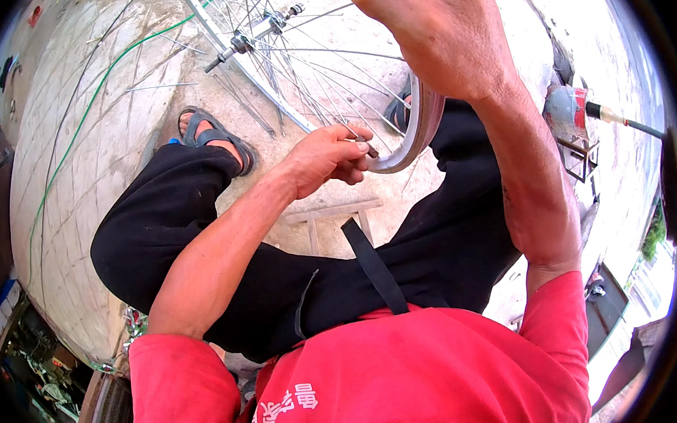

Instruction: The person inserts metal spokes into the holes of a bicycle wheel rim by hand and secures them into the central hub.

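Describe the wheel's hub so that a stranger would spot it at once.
Start at the big silver rim under the right hand, near the top of the picture. Follow its thin spokes up and left to the hub, a short, flanged metal barrel. Unlike the slender spokes around it, it is thick, with a dark axle end jutting toward the lower left.

Between the left hand (324, 158) and right hand (448, 41) I see a smooth, shiny metal rim (428, 119); beyond the left, a metal hub (242, 43). Below both, I make out matt cloth trousers (166, 201); around them, rough ground (142, 118).
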`<state>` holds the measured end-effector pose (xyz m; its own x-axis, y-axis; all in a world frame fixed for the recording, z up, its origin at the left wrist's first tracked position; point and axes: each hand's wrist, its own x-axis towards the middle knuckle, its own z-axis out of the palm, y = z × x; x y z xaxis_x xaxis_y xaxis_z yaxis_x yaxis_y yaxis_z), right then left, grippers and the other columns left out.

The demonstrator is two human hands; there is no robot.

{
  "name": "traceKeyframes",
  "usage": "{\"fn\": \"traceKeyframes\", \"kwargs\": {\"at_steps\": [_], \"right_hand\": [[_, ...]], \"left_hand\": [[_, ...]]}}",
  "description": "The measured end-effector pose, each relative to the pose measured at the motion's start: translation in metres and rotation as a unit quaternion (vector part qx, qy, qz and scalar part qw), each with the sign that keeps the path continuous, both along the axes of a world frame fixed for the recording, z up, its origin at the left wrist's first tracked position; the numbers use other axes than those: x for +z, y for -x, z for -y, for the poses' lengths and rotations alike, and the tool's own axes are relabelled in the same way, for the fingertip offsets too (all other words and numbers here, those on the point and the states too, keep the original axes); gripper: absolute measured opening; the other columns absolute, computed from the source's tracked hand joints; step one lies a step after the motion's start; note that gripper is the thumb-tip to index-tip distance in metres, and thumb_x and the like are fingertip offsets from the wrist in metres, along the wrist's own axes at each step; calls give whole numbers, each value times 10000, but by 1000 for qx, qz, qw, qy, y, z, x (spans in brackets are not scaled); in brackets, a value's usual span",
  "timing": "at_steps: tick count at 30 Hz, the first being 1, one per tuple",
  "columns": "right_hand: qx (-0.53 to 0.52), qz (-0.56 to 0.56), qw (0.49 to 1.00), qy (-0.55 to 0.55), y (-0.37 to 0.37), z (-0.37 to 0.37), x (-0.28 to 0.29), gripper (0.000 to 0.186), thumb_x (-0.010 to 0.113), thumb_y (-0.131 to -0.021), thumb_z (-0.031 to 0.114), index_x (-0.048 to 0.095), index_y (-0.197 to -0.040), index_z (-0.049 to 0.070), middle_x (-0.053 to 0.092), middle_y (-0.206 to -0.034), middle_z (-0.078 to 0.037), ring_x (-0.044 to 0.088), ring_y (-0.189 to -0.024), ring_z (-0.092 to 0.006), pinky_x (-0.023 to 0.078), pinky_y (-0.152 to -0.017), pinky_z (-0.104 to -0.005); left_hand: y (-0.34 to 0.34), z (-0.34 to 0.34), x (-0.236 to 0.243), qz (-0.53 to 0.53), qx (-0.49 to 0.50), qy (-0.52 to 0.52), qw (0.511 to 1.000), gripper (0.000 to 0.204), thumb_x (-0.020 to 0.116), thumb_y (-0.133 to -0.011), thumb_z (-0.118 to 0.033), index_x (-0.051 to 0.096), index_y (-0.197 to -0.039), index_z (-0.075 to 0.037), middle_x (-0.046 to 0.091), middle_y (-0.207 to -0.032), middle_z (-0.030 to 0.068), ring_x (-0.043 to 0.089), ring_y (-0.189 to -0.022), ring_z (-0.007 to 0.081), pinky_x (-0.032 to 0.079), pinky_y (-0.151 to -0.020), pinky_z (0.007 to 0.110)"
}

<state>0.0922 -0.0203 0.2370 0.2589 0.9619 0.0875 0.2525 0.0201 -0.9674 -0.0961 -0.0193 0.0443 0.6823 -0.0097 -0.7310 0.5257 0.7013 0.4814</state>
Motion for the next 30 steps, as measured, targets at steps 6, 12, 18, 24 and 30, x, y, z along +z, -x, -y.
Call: {"fn": "traceKeyframes", "kwargs": {"at_steps": [6,12,18,24,30], "right_hand": [[-3,-28,1000,-9,4,-2,-6,817,545,-808,63,253,-1558,-73,560,-1286,-251,673,-980,-259,555,-896,-395],[-9,-22,999,-24,3,-5,-16,821,542,-806,72,249,-1557,-79,555,-1288,-250,674,-984,-266,554,-897,-395],[-23,62,998,3,6,-2,8,787,543,-820,80,280,-1549,-56,584,-1280,-239,681,-998,-264,546,-911,-404],[-40,139,989,-28,15,-2,-7,759,560,-835,88,306,-1537,-47,601,-1275,-215,683,-986,-248,543,-923,-405],[-39,155,987,-29,10,-1,-9,764,569,-838,99,301,-1536,-59,605,-1269,-218,686,-981,-254,551,-923,-414]], "left_hand": [[-9,6,1,-74,-36,-116,990,314,669,-995,-322,651,-1030,-11,651,-788,70,615,-651,136,496,-595,285],[-3,2,-14,-49,0,-23,999,268,642,-995,-270,657,-1086,-18,648,-807,61,610,-652,129,496,-580,275],[5,-2,-6,38,43,88,994,395,613,-997,-191,561,-1347,-16,635,-879,53,613,-675,146,525,-612,304],[-3,-5,-6,-44,-70,-90,992,405,752,-938,-376,651,-1100,-19,602,-771,39,596,-642,135,492,-582,293],[-10,0,1,-100,-101,-160,977,469,704,-957,-478,682,-980,-10,591,-705,48,570,-581,134,466,-534,285]]}}
